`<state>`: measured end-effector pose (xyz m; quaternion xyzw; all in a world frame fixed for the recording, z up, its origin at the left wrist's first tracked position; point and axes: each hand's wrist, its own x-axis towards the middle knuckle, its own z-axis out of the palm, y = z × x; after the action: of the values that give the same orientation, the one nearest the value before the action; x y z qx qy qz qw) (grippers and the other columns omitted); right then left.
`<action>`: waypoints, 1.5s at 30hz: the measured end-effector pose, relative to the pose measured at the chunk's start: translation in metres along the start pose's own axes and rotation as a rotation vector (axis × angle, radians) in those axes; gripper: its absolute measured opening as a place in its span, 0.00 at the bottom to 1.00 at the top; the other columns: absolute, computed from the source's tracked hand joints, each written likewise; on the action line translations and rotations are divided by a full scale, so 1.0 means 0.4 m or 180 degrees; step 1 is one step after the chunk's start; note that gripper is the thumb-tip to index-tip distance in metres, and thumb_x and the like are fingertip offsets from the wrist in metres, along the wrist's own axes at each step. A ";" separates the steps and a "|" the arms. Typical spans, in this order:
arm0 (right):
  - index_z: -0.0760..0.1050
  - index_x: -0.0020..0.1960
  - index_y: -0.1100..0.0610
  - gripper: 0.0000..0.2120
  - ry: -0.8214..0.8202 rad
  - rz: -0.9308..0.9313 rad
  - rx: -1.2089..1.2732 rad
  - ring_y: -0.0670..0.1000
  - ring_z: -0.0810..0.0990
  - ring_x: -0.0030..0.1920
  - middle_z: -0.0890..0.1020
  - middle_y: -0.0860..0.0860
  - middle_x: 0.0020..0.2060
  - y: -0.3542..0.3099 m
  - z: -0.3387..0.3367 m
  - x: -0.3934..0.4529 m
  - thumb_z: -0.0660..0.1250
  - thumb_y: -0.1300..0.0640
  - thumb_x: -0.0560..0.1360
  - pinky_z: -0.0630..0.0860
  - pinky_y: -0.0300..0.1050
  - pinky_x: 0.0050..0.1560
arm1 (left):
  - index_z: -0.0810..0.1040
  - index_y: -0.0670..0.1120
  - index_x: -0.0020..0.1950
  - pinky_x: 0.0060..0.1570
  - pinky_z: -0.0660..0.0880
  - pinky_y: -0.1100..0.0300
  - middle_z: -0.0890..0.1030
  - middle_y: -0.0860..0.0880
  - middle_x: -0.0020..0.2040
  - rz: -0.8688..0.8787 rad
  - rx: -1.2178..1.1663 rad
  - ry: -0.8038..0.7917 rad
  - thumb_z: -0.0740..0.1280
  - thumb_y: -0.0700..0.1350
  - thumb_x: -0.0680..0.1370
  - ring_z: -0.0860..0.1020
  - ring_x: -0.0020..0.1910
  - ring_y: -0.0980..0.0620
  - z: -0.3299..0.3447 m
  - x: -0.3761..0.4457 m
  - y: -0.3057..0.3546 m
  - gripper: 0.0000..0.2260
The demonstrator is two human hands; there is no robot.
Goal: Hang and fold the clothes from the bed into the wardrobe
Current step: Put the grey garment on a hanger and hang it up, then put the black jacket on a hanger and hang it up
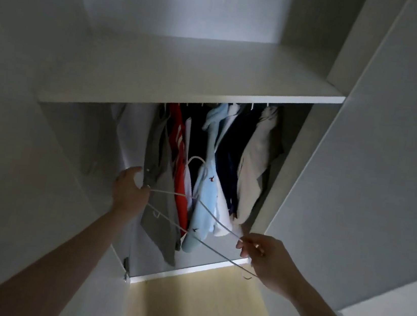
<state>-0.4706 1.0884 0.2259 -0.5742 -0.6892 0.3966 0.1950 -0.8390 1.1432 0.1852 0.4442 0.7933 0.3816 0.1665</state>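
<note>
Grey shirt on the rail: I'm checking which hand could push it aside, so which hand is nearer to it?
Left. The left hand is right at the grey shirt's edge, holding one end of a hanger. The right hand is lower, off to the right, pinching the other end.

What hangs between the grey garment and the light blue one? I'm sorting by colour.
In the head view, a red garment hangs between the grey garment and the light blue garment.

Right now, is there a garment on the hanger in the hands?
No: the white wire hanger is bare, with the left hand and right hand each gripping one end.
</note>
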 end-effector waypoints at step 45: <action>0.83 0.41 0.43 0.07 0.4668 0.3664 0.0841 0.39 0.80 0.37 0.83 0.37 0.34 0.331 0.497 -2.167 0.73 0.52 0.77 0.72 0.31 0.39 | 0.78 0.41 0.42 0.40 0.71 0.55 0.77 0.50 0.33 0.2695 -0.0329 -0.5683 0.67 0.43 0.81 0.73 0.33 0.51 0.169 -1.962 0.329 0.09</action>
<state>-0.3008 0.2078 0.1644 -0.9062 0.0458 0.0465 0.4178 -0.2905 0.5629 0.1815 0.8082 0.1346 -0.0312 0.5725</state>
